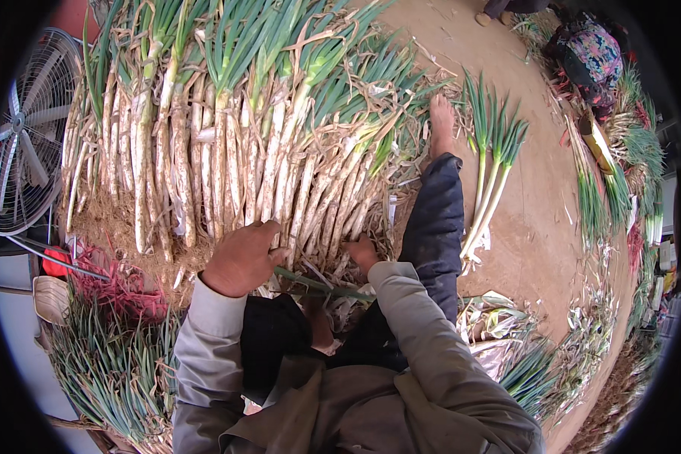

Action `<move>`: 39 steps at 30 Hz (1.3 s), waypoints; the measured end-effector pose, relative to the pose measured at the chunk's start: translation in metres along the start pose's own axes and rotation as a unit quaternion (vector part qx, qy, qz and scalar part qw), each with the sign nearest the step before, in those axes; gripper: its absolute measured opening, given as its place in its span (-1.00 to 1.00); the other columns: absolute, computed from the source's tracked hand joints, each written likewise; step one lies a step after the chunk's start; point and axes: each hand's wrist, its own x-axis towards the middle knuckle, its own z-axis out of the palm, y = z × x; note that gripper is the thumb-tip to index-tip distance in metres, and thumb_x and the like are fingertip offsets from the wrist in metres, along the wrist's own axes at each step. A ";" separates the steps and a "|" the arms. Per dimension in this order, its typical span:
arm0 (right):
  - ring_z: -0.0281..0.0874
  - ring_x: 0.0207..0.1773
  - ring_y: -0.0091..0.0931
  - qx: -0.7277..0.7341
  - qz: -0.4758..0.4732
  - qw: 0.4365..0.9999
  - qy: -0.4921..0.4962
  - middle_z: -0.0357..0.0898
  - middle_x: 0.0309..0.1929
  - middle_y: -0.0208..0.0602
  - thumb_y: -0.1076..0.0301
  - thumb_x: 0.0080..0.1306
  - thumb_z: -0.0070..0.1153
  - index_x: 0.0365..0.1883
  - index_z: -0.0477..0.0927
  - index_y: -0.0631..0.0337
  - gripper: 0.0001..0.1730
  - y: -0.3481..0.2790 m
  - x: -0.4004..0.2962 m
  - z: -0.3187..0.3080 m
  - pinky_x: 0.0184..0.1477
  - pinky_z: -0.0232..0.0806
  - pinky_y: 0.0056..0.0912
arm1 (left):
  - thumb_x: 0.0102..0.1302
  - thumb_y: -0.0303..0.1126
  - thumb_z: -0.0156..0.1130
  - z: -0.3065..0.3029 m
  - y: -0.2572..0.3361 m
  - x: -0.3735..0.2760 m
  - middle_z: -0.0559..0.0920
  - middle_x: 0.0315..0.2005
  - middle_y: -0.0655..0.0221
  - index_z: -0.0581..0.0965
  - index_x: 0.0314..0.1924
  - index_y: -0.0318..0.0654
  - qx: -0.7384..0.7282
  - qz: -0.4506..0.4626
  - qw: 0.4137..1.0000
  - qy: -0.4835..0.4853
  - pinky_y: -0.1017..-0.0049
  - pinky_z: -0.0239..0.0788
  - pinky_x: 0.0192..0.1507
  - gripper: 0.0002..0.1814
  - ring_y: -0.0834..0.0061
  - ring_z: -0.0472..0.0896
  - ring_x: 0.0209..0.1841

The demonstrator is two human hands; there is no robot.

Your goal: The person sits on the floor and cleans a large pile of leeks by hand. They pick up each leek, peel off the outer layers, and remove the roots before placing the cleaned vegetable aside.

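Note:
A broad row of long green onions [227,142] lies before me, soil-marked white stalks and roots towards me, green leaves pointing away. My left hand [244,258] is over the root ends near the middle, thumb and a finger apart beside a stalk. Whether it grips that stalk is unclear. Farther right, my right hand [363,252] reaches down at the lower ends of the stalks; its fingertips are partly hidden among them. A loose green leaf [323,286] runs crosswise just below both hands. To the right, three cleaner green onions [488,181] lie together on the floor.
At left stand a large metal fan [20,125] and a heap of pinkish-red twine [119,284]. More green onions [113,363] lie at lower left. Peeled husks [494,318] litter the brown floor [545,227]. Another person [590,57] is at upper right beside further onions.

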 end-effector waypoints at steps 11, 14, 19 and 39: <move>0.56 0.08 -0.29 0.315 -0.109 0.943 0.013 0.62 0.09 -0.06 0.18 0.36 0.28 0.29 0.36 0.55 -0.28 -0.008 -0.044 -0.070 0.15 0.38 -0.18 | 0.32 -0.16 0.34 0.028 0.033 0.006 0.67 -0.27 0.04 0.55 -0.04 -0.29 -0.016 0.110 0.993 -0.033 0.04 0.49 -0.08 -0.62 -0.07 0.67 -0.13; 0.47 -0.51 -0.62 0.491 -0.121 0.855 -0.115 0.61 -0.40 -0.44 0.37 0.44 0.20 0.02 0.57 0.36 -0.72 -0.039 -0.110 -0.152 -0.49 0.32 -0.51 | 0.36 -0.13 0.32 0.028 0.034 0.004 0.65 -0.15 0.00 0.53 0.05 -0.28 -0.008 0.116 0.992 -0.040 0.01 0.45 -0.02 -0.57 -0.12 0.63 -0.06; 0.28 -0.69 -0.55 0.486 -0.229 0.816 -0.215 0.38 -0.58 -0.41 0.30 0.55 -0.02 0.22 0.47 0.43 -0.59 -0.076 -0.273 -0.251 -0.64 0.12 -0.45 | 0.41 -0.09 0.27 0.033 0.047 0.007 0.67 -0.18 -0.04 0.53 0.09 -0.31 0.007 0.156 0.988 -0.019 -0.01 0.45 -0.02 -0.55 -0.15 0.63 -0.07; 0.48 -0.17 -0.62 0.054 -0.490 0.870 0.015 0.60 -0.17 -0.29 0.29 0.44 0.30 0.30 0.40 0.33 -0.44 -0.031 -0.281 -0.133 -0.07 0.44 -0.45 | 0.66 0.00 -0.11 -0.013 0.098 0.054 0.53 0.22 0.35 0.33 0.44 -0.21 -0.735 0.157 0.628 0.199 0.33 0.42 0.20 -0.44 0.44 0.59 0.08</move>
